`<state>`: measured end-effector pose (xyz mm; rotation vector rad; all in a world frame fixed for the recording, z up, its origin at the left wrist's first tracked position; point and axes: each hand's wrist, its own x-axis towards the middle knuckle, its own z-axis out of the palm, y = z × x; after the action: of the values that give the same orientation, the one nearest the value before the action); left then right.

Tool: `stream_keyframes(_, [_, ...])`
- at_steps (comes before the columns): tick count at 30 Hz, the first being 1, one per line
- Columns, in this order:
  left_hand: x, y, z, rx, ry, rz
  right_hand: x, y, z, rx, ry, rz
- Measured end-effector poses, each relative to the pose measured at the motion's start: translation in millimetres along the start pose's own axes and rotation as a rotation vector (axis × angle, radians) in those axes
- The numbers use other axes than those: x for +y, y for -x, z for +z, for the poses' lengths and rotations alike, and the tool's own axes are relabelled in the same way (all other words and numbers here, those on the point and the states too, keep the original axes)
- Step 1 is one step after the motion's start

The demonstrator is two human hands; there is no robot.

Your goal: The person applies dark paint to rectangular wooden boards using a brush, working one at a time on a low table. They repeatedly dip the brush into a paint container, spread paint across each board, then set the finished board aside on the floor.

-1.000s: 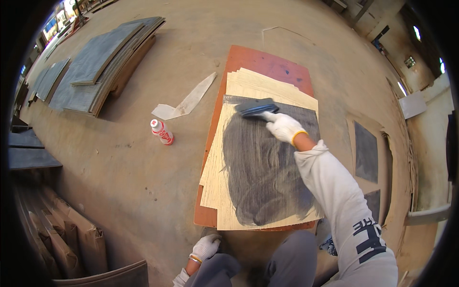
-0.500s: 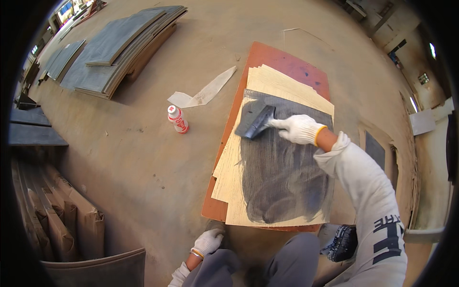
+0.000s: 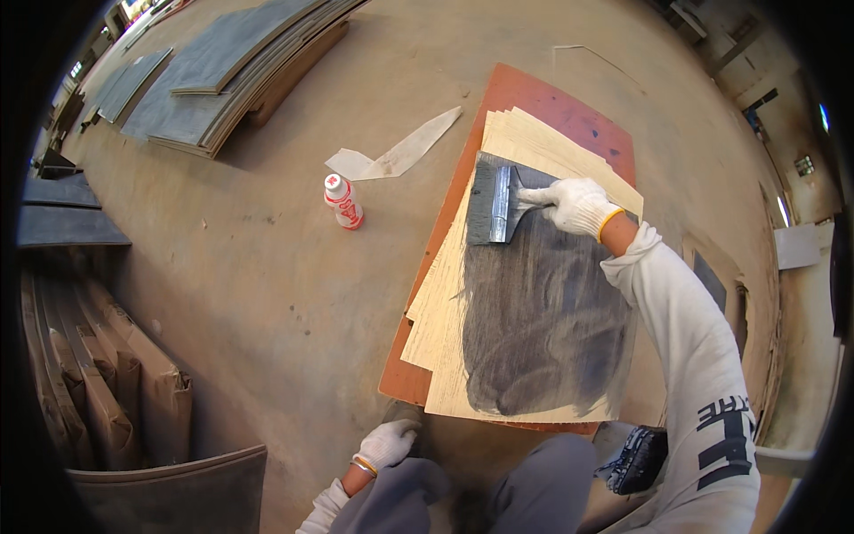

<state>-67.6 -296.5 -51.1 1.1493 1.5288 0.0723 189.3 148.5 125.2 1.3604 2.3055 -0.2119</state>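
R hand (image 3: 580,206) grips brush (image 3: 501,206) on smeared sheet (image 3: 544,325); L hand (image 3: 388,443) grip unclear; brown flr (image 3: 258,294)

On the left, passage is given over the floor (image 3: 267,294) between the wrapped packages (image 3: 153,369) and the board (image 3: 559,107); farther off, it is narrowed by the upright bottle (image 3: 345,205) and paper strip (image 3: 414,149). The top sheet's (image 3: 551,329) far left is blocked by the brush (image 3: 501,205), its far right by the right hand (image 3: 580,207) and sleeve (image 3: 685,307).
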Motion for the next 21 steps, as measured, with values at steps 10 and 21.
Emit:
stream_keyframes(10, [-5, 3, -1, -0.005, 0.054, -0.056, -20, 10, -1, -0.014, 0.076, -0.123])
stream_keyframes(21, [-11, -1, 3, 0.034, 0.006, 0.013, -48, 69, 33, -0.040, 0.157, -0.290])
